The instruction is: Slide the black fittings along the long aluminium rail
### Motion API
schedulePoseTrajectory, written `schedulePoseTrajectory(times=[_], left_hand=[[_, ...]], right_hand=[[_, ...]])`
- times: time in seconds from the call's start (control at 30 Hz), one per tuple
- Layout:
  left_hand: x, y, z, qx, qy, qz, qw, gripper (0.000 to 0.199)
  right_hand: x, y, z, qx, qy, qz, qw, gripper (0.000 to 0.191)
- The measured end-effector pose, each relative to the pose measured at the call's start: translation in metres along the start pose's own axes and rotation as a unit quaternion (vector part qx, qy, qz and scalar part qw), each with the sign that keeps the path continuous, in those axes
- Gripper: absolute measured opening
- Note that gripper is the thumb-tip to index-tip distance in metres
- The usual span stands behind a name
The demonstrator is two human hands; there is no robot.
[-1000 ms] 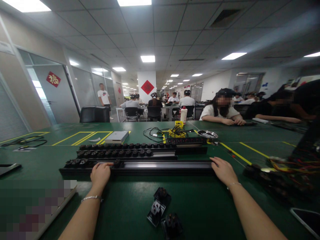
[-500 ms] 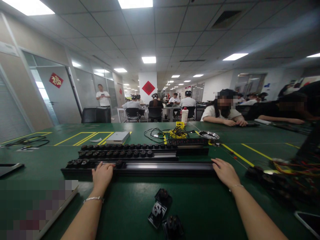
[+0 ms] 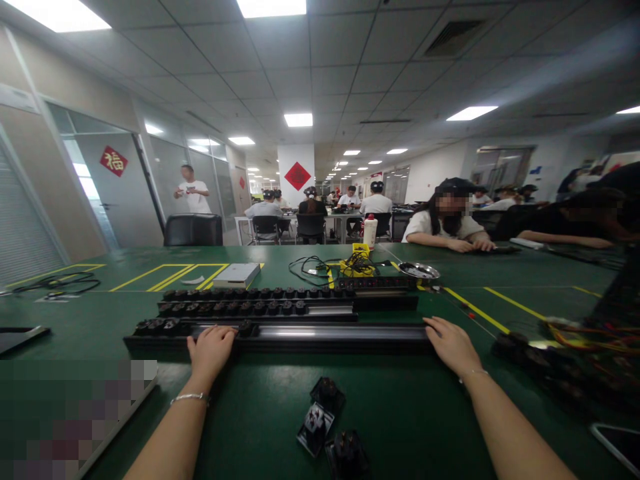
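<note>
A long black rail (image 3: 340,335) lies across the green table before me, with several black modules at its left end and a single module (image 3: 246,328) farther right. My left hand (image 3: 213,347) is bent over the rail, its fingertips beside the single module; their undersides are hidden. At the rail's right end, my right hand (image 3: 450,343) holds the edge with its fingers. Behind lie a second rail (image 3: 330,309) and a third rail (image 3: 387,301), both bearing black modules. Several loose black modules (image 3: 316,420) sit on the table between my forearms.
Farther back are a white box (image 3: 237,275), black cables (image 3: 310,268), a yellow holder (image 3: 359,260), a metal dish (image 3: 419,271) and a bottle (image 3: 369,232). Wires and dark parts (image 3: 555,373) lie at right. A person (image 3: 453,220) sits across the table.
My left hand has shifted slightly right along the rail, and the single module has moved right with it. My right hand stays in place. The standing person in the background has moved left.
</note>
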State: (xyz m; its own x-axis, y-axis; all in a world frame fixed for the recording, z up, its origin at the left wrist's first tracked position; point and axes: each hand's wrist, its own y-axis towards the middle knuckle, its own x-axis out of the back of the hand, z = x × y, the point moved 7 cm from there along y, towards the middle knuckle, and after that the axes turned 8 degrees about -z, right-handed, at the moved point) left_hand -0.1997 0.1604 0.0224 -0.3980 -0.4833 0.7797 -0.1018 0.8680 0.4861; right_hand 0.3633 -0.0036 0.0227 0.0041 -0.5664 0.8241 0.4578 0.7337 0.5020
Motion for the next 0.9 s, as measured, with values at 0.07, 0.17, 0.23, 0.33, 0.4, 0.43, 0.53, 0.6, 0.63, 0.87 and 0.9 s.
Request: schedulePoseTrajectory(times=[0.07, 0.17, 0.23, 0.33, 0.4, 0.43, 0.53, 0.6, 0.63, 0.87, 0.9], left_hand=[[0.001, -0.001, -0.002, -0.003, 0.000, -0.003, 1.000, 0.033], [0.003, -0.001, -0.004, 0.007, -0.003, -0.001, 1.000, 0.034], [0.004, -0.002, -0.005, 0.019, -0.003, 0.004, 1.000, 0.033], [0.004, -0.002, -0.006, 0.033, -0.008, 0.004, 0.999, 0.032], [0.005, -0.003, -0.008, 0.033, -0.020, 0.001, 0.999, 0.032], [0.005, -0.003, -0.009, 0.031, -0.027, 0.000, 0.999, 0.032], [0.006, -0.004, -0.012, 0.021, -0.041, 0.001, 0.999, 0.032], [0.006, -0.004, -0.013, 0.014, -0.046, 0.002, 0.999, 0.033], [0.006, -0.005, -0.014, 0.011, -0.048, 0.004, 0.999, 0.033], [0.006, -0.007, -0.018, 0.005, -0.039, 0.015, 0.999, 0.033], [0.007, -0.007, -0.020, 0.004, -0.037, 0.015, 0.999, 0.033]], right_hand=[[0.001, 0.000, 0.000, 0.001, 0.000, -0.003, 1.000, 0.049], [0.002, 0.000, 0.000, 0.001, 0.005, -0.006, 1.000, 0.048], [0.002, 0.000, 0.000, -0.003, 0.008, -0.003, 1.000, 0.049], [0.001, -0.001, 0.000, -0.008, 0.013, 0.005, 1.000, 0.051], [0.001, -0.001, 0.000, -0.010, 0.014, 0.003, 1.000, 0.051], [0.001, -0.001, 0.000, -0.009, 0.014, 0.002, 1.000, 0.051], [0.000, -0.001, 0.000, -0.006, 0.013, 0.003, 1.000, 0.052], [0.000, -0.001, 0.000, -0.005, 0.013, 0.006, 1.000, 0.052], [0.000, -0.001, 0.000, -0.006, 0.013, 0.005, 1.000, 0.052], [0.000, 0.000, 0.000, -0.002, 0.010, -0.006, 1.000, 0.050], [0.000, 0.000, 0.000, 0.000, 0.010, -0.009, 1.000, 0.049]])
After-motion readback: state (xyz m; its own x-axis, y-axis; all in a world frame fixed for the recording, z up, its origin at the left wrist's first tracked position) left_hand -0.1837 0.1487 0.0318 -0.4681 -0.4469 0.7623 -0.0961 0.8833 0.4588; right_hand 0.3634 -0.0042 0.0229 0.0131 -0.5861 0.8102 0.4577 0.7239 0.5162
